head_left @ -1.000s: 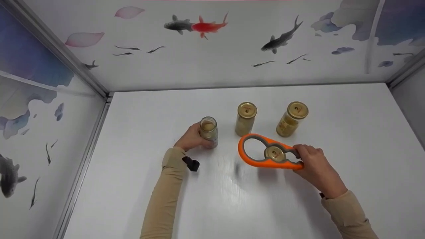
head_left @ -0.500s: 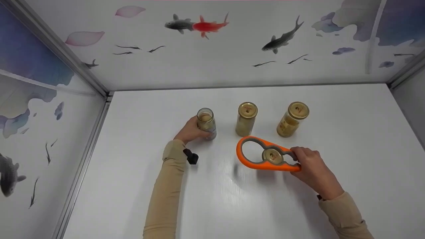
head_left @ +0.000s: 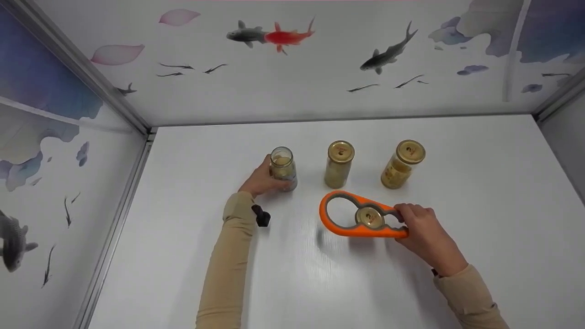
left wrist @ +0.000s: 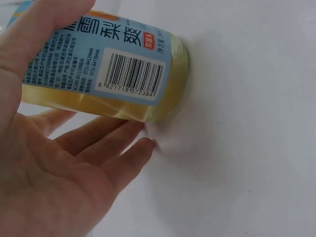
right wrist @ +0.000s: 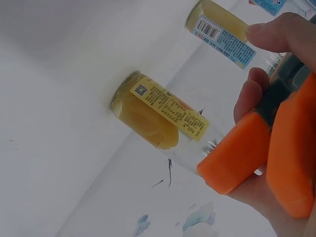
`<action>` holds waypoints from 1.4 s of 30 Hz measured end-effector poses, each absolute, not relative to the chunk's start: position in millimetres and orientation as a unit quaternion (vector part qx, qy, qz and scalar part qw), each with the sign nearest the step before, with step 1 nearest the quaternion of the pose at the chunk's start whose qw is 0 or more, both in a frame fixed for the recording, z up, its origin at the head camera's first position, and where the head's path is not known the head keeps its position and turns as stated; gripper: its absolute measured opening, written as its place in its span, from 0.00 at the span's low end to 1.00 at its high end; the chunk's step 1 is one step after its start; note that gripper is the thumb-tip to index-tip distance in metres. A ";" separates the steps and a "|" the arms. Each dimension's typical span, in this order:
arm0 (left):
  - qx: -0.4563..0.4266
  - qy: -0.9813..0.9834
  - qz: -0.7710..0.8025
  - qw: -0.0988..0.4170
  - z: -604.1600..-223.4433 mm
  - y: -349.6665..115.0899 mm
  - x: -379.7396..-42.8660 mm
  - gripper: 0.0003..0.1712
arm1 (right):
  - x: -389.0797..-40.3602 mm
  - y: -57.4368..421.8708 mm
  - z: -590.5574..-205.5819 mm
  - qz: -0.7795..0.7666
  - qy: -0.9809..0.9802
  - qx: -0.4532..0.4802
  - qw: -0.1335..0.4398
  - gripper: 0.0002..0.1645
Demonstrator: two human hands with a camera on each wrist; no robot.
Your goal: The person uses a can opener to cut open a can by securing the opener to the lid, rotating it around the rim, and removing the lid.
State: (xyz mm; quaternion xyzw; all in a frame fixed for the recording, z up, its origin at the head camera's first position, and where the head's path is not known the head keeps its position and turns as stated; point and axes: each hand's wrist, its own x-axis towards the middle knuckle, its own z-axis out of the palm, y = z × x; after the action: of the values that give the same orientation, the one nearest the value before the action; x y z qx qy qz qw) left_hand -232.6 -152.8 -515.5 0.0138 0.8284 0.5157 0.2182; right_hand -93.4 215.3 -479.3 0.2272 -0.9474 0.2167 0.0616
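My left hand [head_left: 260, 180] holds an open glass jar [head_left: 283, 170] upright on the white table, thumb on the near side. In the left wrist view, the jar's blue label [left wrist: 123, 64] and yellowish liquid show, with the lower fingers spread loosely beside its base. My right hand [head_left: 427, 233] grips the narrow end of an orange jar opener [head_left: 365, 232] with grey inner edges, held above the table. A gold lid [head_left: 370, 217] sits in the opener's middle hole. In the right wrist view, the opener's orange handle ends [right wrist: 237, 153] stick out past the hand.
Two jars with gold lids stand farther back: a middle jar [head_left: 339, 167] and a right jar [head_left: 402, 164] with a yellow label [right wrist: 170, 108]. White panels with painted fish [head_left: 288, 36] border the table at the back and sides.
My left hand has moved the open jar back and slightly left, where it now stays nearly still. The right hand has drifted a little left and nearer with the opener and lid.
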 end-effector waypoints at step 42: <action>0.080 0.823 0.471 0.307 -504.1 -152.0 -177.9 0.34 | -85.6 202.4 -481.2 0.205 -0.944 0.246 0.082 0.28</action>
State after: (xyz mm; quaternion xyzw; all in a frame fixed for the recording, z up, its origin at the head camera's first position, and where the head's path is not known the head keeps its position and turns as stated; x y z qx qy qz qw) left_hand -177.9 -152.0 -504.1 0.0797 0.8229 0.4712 0.3073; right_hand -85.6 202.4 -481.2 0.2457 -0.9439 0.2049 0.0819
